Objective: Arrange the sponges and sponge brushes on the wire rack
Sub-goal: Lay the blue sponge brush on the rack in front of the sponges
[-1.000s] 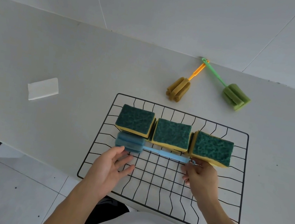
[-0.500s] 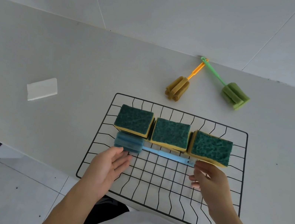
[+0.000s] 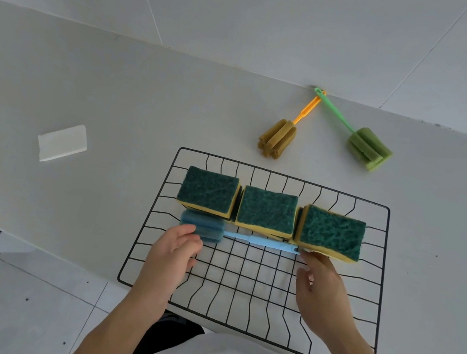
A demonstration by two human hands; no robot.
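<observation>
Hands flank the blue brush point(image 3: 240, 237), which lies across the rack point(image 3: 380, 281) just in front of three sponges point(image 3: 266, 211). The left hand point(image 3: 172, 251) has loosely curled fingers touching the foam head; the right hand point(image 3: 320, 287), fingers spread, touches the handle tip. Neither clearly grips, I judge. A hard push could shove the sponges out of line or roll the brush askew. The yellow brush point(image 3: 277, 138) and green brush point(image 3: 368, 148) wait on the counter point(image 3: 87, 84), off the rack.
</observation>
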